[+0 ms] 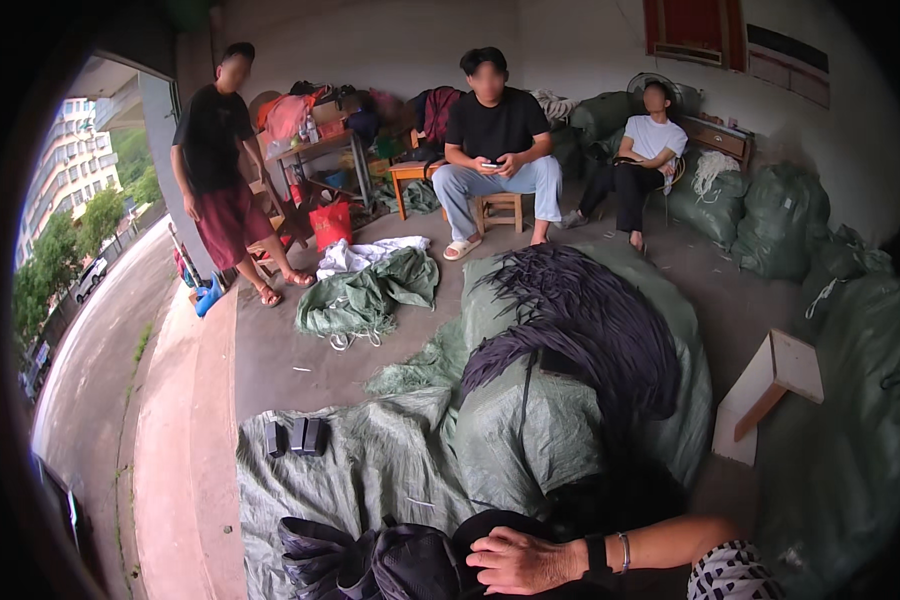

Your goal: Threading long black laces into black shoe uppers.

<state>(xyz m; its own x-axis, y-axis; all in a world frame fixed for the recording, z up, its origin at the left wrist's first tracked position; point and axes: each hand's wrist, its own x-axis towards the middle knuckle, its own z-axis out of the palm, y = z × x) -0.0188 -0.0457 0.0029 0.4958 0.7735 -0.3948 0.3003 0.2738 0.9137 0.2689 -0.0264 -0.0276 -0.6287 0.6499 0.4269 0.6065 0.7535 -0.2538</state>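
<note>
A: Starting at the left, what's on the pale green woven-plastic sheet [370, 475]?
B: Three small black blocks [305, 437]. Near the lower edge is a crumpled dark grey fabric bundle [415, 562], soft and deeply creased, just left of the right hand.
A: And the hands?
B: The left hand is out of view, so I can't tell its grip. The right hand [520, 560] lies back upward, pointing left, its fingers bent and slightly parted over something black; I can't tell whether the grip pinches anything.
A: Further right?
B: Beyond it, a heap of long, thin, dark purple-black strips [610, 335] drapes over a bulging green sack [530, 440]. The forearm wears a black watch [597, 555] and a silver bracelet [625, 552].
</note>
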